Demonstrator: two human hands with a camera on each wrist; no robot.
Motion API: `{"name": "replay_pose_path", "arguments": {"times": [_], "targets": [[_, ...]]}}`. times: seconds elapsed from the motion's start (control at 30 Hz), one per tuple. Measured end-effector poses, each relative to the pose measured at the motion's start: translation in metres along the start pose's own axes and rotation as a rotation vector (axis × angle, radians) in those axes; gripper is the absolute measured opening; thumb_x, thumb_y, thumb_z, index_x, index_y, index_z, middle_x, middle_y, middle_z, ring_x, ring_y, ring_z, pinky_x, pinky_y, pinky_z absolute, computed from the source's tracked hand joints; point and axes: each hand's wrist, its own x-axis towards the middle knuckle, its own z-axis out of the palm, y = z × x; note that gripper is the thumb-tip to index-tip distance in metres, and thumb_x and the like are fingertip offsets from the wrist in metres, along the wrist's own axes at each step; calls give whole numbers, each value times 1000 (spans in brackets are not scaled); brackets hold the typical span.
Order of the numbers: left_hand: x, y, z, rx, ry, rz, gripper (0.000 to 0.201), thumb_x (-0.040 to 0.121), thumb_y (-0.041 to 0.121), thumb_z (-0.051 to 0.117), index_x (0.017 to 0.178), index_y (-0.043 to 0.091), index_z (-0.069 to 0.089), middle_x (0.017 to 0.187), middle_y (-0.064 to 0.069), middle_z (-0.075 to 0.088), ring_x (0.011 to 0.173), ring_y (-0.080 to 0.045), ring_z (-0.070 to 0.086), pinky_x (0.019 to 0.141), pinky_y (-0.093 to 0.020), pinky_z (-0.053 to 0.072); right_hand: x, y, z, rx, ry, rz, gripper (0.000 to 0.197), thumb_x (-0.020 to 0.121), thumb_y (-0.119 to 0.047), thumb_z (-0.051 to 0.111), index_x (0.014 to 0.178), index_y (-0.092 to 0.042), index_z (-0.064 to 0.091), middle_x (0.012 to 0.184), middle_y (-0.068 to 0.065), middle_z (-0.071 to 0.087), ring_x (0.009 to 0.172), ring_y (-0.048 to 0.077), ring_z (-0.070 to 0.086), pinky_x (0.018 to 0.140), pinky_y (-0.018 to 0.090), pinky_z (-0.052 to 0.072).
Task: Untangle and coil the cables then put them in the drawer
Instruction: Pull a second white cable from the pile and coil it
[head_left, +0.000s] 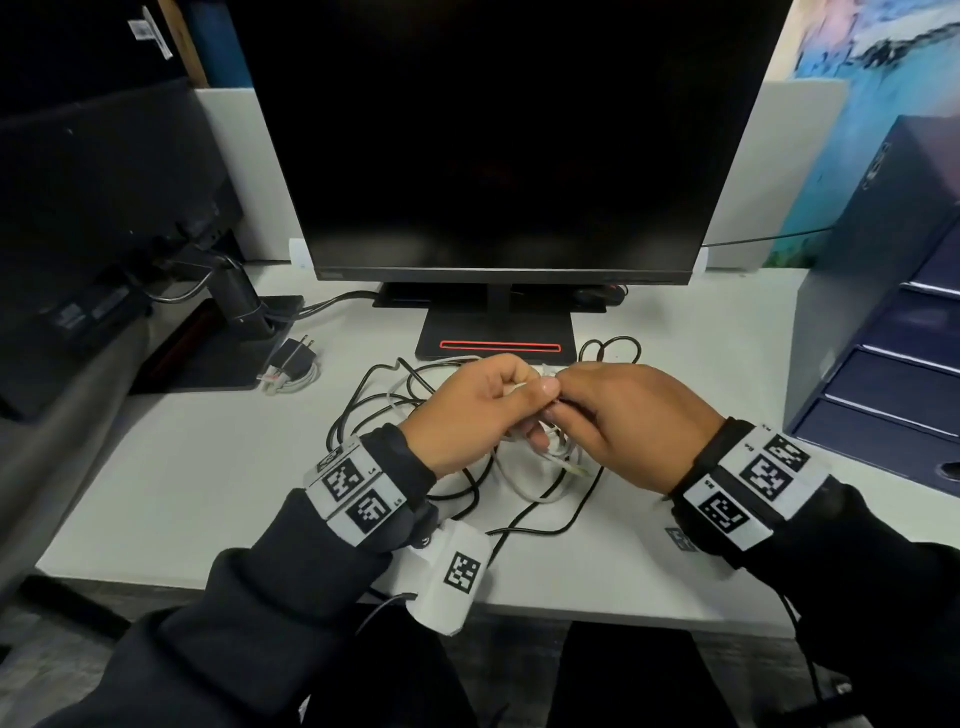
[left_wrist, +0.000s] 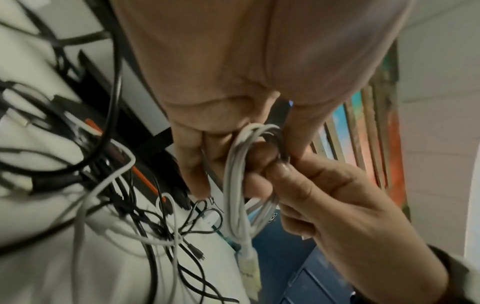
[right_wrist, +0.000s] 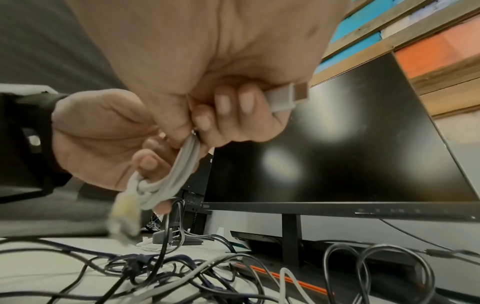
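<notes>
Coils of a white cable (left_wrist: 237, 185) hang between both hands above the table (head_left: 197, 467): the left hand (head_left: 467, 410) curls round the loops to keep their shape, while the right hand (head_left: 623, 421) pinches them, seemingly feeding its plug end (right_wrist: 288, 96) round. Near-side black cables (head_left: 363, 405) remain tangled; the blue drawer unit (head_left: 883, 364) waits right.

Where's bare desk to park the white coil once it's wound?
Free: the desk's front-left stretch, between the charger and the left hand; also the front-right strip between the right hand and the blue drawer unit. Crowded: the loose cables before the monitor base.
</notes>
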Motion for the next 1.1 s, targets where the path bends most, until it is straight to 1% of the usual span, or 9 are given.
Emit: {"name": "replay_pose_path", "arguments": {"times": [0.1, 0.17, 0.33, 0.47, 0.57, 0.67, 0.83, 1.0, 1.1], "targets": [[-1, -1, -5, 356, 37, 81, 30, 99, 36, 57, 91, 8, 62, 81, -15, 69, 69, -24, 64, 70, -42, 55, 2, 0, -2, 18, 5, 21, 34, 96, -50, 44, 91, -23, 64, 78, -13, 50, 68, 10, 47, 59, 24, 32], [-1, 0, -6, 406, 82, 113, 28, 99, 32, 58, 90, 6, 63, 80, -11, 68, 71, -20, 65, 70, -40, 57, 3, 1, -5, 51, 22, 21, 27, 96, -46, 52, 95, -24, 66, 77, -15, 48, 67, 7, 46, 59, 23, 35], [1, 2, -7, 126, 171, 176, 24, 94, 41, 57, 71, 31, 56, 60, 7, 49, 53, -11, 49, 58, -33, 49, 3, 7, -8, 270, 97, 11, 27, 102, -35, 43, 110, -25, 67, 89, -9, 53, 83, 12, 53, 74, 33, 47], [3, 12, -17, -219, 190, 189, 29, 97, 34, 50, 72, 21, 44, 60, 10, 33, 51, -11, 33, 61, -28, 40, 1, 13, -2, 122, 112, -12, 15, 100, -32, 54, 96, -28, 69, 90, -12, 49, 85, 12, 47, 72, 34, 45], [3, 21, -25, -295, 179, 203, 28, 99, 33, 47, 78, 16, 40, 60, 8, 29, 50, -11, 30, 63, -29, 41, 0, 10, 7, 476, 108, 124, 18, 101, -22, 55, 99, -25, 73, 84, -16, 65, 76, 6, 59, 74, 27, 50], [1, 21, -25, -217, 175, 208, 29, 98, 33, 48, 75, 18, 39, 60, 9, 30, 51, -13, 29, 62, -32, 33, 5, 8, 4, 813, 251, 297, 30, 98, -8, 44, 100, -18, 72, 73, -9, 62, 69, 18, 57, 69, 30, 49], [0, 18, -21, 0, 181, 211, 31, 91, 48, 54, 65, 33, 47, 62, 12, 36, 54, -12, 34, 57, -27, 35, 6, 10, -12, 950, 561, 405, 32, 91, -4, 38, 103, -20, 63, 68, 1, 46, 65, 22, 43, 59, 22, 41], [-2, 18, -16, 111, 206, 196, 29, 94, 44, 53, 66, 36, 52, 60, 10, 42, 57, -13, 41, 63, -38, 38, 1, 4, -5, 814, 265, 228, 19, 100, -27, 54, 101, -23, 73, 71, -9, 63, 68, 10, 57, 67, 22, 47], [-2, 16, -15, 133, 203, 193, 28, 94, 47, 53, 68, 35, 52, 59, 10, 44, 58, -15, 42, 63, -37, 40, 0, 2, 3, 747, 192, 185, 7, 96, -21, 66, 90, -20, 71, 67, -8, 66, 62, 9, 59, 65, 24, 49]]}}
